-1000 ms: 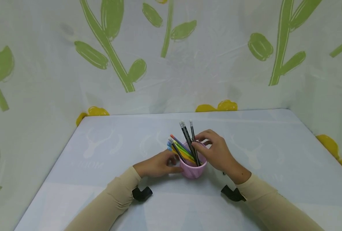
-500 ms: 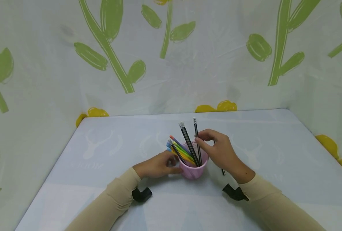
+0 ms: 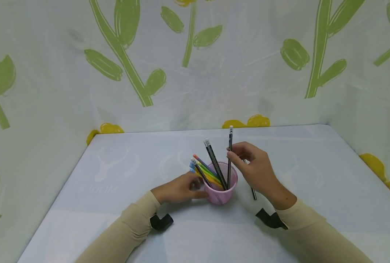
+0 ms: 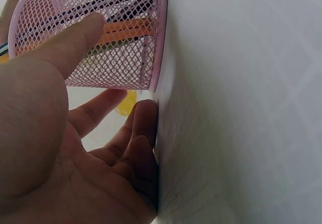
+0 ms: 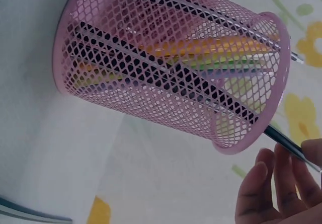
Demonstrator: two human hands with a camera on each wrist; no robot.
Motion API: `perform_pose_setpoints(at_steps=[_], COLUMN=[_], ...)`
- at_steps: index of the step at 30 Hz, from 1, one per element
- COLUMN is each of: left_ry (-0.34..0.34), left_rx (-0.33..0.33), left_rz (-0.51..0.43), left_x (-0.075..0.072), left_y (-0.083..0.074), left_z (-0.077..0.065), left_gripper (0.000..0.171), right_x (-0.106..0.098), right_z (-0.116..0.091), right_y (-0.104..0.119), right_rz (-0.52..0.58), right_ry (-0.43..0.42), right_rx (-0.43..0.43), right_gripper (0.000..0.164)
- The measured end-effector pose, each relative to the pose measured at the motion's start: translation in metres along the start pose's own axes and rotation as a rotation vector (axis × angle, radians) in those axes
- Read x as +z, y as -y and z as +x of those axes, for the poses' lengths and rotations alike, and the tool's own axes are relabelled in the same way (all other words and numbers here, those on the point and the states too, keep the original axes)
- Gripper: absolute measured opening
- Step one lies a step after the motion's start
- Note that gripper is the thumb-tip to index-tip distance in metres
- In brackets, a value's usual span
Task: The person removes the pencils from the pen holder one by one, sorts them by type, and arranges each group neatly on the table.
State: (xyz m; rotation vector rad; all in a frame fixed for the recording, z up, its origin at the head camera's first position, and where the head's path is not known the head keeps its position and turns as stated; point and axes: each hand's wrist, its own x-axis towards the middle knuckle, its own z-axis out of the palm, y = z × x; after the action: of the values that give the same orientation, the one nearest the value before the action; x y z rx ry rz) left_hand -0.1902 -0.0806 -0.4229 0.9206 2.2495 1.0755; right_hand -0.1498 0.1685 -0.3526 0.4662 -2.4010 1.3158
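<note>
A pink mesh pencil cup (image 3: 218, 197) stands upright on the table, holding black pencils (image 3: 215, 163) and several bright-coloured pencils or pens (image 3: 204, 167) that lean left. My left hand (image 3: 180, 189) steadies the cup from its left; in the left wrist view its thumb (image 4: 75, 43) lies along the mesh, with other fingers beyond the cup. Above the cup's right rim, my right hand (image 3: 254, 167) pinches a black pencil (image 3: 230, 140) between thumb and fingertips, eraser end up. The right wrist view shows this pencil's lower part still inside the mesh.
Another black pencil (image 3: 254, 193) lies on the white table (image 3: 195, 237), partly hidden beneath my right hand. A pale wall (image 3: 247, 80) with green leaf and yellow flower prints rises behind the table.
My right hand has drawn its pencil upward and to the right, its tip staying within the cup. More of the pencil lying on the table now shows. The left hand and cup stay put.
</note>
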Motion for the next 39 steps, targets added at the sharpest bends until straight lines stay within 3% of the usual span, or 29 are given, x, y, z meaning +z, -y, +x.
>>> perform_pose_setpoints(at_steps=[13, 22, 31, 39], left_ry=[0.008, 0.001, 0.001, 0.004], left_rx=[0.005, -0.002, 0.013, -0.014], left_rz=[-0.003, 0.006, -0.002, -0.016], left_x=[0.001, 0.000, 0.001, 0.000], left_y=[-0.001, 0.000, 0.001, 0.001], left_z=[0.000, -0.001, 0.000, 0.000], left_gripper=[0.030, 0.028, 0.028, 0.028], right_x=[-0.019, -0.038, -0.043, -0.041], right_z=[-0.002, -0.005, -0.011, -0.010], right_y=[0.008, 0.014, 0.005, -0.012], right_rz=[0.107, 0.253, 0.234, 0.222], right_ry=[-0.087, -0.150, -0.123, -0.056], right_rx=[-0.045, -0.093, -0.014, 0.059], right_gripper=[0.014, 0.016, 0.018, 0.019])
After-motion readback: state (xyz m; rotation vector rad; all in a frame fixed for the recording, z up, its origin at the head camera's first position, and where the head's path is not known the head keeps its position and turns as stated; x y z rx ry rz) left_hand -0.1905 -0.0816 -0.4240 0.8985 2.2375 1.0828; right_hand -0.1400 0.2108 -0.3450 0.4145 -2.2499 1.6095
